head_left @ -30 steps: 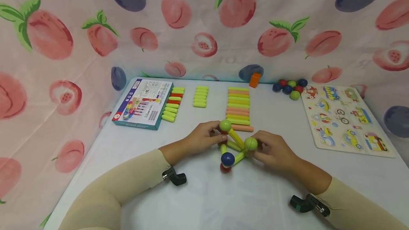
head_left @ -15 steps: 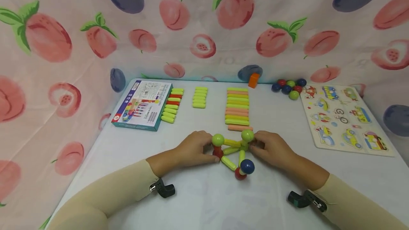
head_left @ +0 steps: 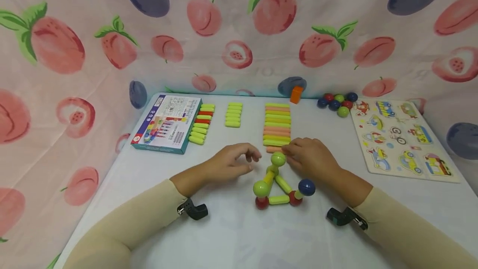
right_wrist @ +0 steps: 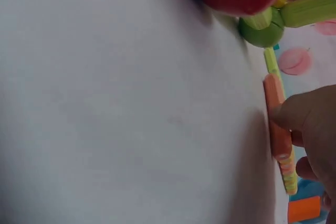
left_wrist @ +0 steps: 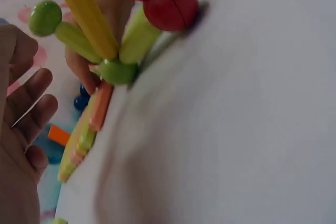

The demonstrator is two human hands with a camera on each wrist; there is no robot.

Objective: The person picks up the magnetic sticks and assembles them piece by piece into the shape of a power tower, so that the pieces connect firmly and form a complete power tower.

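Observation:
A triangular ball-and-stick frame (head_left: 279,199) stands on the table before me, with red and green balls at its base corners. Short uprights carry two green balls and a blue ball (head_left: 306,187) on top. Just beyond the frame, my right hand (head_left: 315,161) pinches a salmon-coloured stick (right_wrist: 281,142), the nearest of a row; the thumb lies on its near side in the right wrist view. My left hand (head_left: 229,163) hovers left of the frame, fingers loosely bent and holding nothing. A yellow stick (left_wrist: 86,14) slants up from the frame's green base ball (left_wrist: 118,72) in the left wrist view.
Behind lie a row of long sticks (head_left: 277,123), short green sticks (head_left: 233,115) and green and red sticks (head_left: 201,123) beside a box (head_left: 168,121). At the right are loose balls (head_left: 335,105) and a picture puzzle board (head_left: 405,140). An orange block (head_left: 296,94) stands at the back.
The frame has been turned, its blue ball swinging to the right. Both hands have let go of it; my right hand has moved up to the salmon-coloured stick.

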